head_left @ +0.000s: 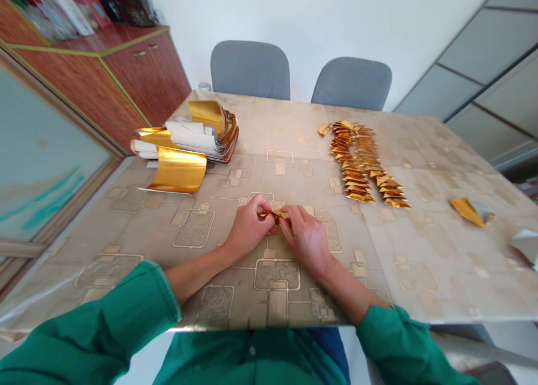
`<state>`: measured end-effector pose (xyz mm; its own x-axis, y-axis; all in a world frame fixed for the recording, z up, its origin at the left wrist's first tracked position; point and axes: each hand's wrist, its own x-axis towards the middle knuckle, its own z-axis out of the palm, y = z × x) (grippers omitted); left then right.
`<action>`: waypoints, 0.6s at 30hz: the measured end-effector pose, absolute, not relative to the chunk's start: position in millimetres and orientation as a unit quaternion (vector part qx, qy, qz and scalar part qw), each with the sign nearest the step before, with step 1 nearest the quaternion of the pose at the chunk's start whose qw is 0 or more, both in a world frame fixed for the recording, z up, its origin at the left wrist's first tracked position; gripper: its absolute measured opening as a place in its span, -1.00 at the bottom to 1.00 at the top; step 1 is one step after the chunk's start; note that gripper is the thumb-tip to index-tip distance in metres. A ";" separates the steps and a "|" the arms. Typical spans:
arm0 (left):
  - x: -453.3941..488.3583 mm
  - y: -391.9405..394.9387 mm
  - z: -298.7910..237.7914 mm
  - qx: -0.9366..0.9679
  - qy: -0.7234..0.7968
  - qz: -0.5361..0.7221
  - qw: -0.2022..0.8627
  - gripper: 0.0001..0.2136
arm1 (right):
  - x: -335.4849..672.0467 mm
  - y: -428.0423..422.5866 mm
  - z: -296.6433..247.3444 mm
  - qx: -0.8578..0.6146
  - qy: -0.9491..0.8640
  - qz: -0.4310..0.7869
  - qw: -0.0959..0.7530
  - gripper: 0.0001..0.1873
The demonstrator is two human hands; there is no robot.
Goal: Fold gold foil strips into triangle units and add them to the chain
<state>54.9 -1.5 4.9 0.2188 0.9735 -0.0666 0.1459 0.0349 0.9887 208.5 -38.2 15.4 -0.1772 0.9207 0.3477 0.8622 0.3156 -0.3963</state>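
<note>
Centrally, near the close edge of the table (235,312), both hands at work on one small gold foil (277,214). Left hand (249,228): thumb and fingertips pinched on one end. Right hand (309,239): fingers curled down, pinching the other end. Foil sits between them, mostly covered by fingers; its exact folds cannot be made out.

Beyond, to the left: pile (179,169) of sheets, gold and white faces showing, front ones curling. To the right: two rows of folded gold pieces, left row (351,175) and right row (370,155), nested closely. Farther right, a loose gold piece (467,210), well apart from the rows.

Risks, as judged: uneven pull from the two pinches might tear or crease the foil askew. A slack pinch could let a fold spring open. A sleeve (403,334) or forearm swung outward might knock the rows out of line; a nudge could make the curled sheets slide.

Writing: none legible. Packets (71,9) on the cabinet (145,65) too blurred to read; tablecloth pattern only shapes.
</note>
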 end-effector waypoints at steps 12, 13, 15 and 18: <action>55.0 -2.1 5.1 0.663 0.466 0.350 0.471 -0.81 | 209.3 -35.4 8.8 -0.590 -0.723 0.101 0.344 -0.82; 55.7 -1.7 4.5 0.663 0.472 0.352 0.462 -0.82 | 208.7 -35.5 8.3 -0.595 -0.722 0.101 0.339 -0.82; 56.8 -0.6 3.0 0.664 0.482 0.359 0.445 -0.85 | 208.2 -35.7 7.8 -0.608 -0.717 0.106 0.324 -0.79; 57.0 0.8 1.0 0.659 0.490 0.372 0.433 -0.86 | 209.5 -35.9 8.4 -0.630 -0.708 0.121 0.296 -0.71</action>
<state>57.0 0.8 1.0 0.2434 0.9676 0.0674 0.3235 -0.1465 0.9348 209.5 -35.9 8.4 -0.0312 0.9635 0.2658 0.8205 0.1766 -0.5438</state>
